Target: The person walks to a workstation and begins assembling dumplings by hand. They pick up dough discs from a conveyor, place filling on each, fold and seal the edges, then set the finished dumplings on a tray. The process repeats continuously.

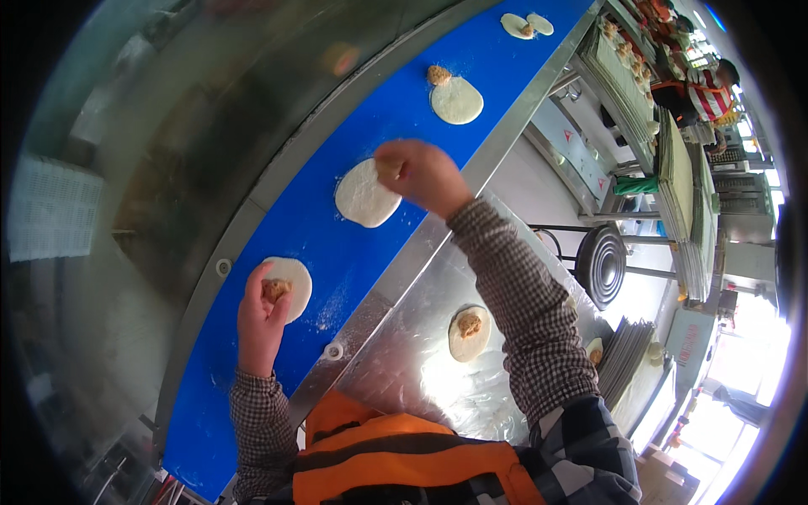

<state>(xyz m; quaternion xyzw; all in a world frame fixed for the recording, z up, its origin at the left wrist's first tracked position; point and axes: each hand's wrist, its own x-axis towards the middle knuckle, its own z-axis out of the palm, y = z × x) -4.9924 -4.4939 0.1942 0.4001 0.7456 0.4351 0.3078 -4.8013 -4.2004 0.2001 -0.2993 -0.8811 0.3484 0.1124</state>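
An orange and black apron (pixel 404 459) lies nearest the camera, between the 2 checked sleeves (pixel 528 324). The left hand (pixel 261 324) pinches a clump of filling (pixel 276 290) between thumb and fingers, over a dough round (pixel 296 282) on the blue belt (pixel 316 227). The right hand (pixel 425 177) is curled in above the edge of a second dough round (pixel 364 198); a tan bit shows at its fingers, but I cannot tell what it is or whether it is gripped (the hand is slightly blurred).

The step in hand looks like putting filling on dough. The next move seems to call for the left hand to leave its clump mid-round, and the right to work over the bare dough.

Farther up the belt, a third dough round (pixel 457 101) has a clump (pixel 438 76) at its edge; beyond are 2 touching rounds (pixel 515 25) with 1 clump. Another filled round (pixel 465 347) rests on the metal table (pixel 404 370). That makes 6 rounds and 4 clear clumps. Off to the right are a round black stool (pixel 602 265) and at least 1 co-worker (pixel 707 94).
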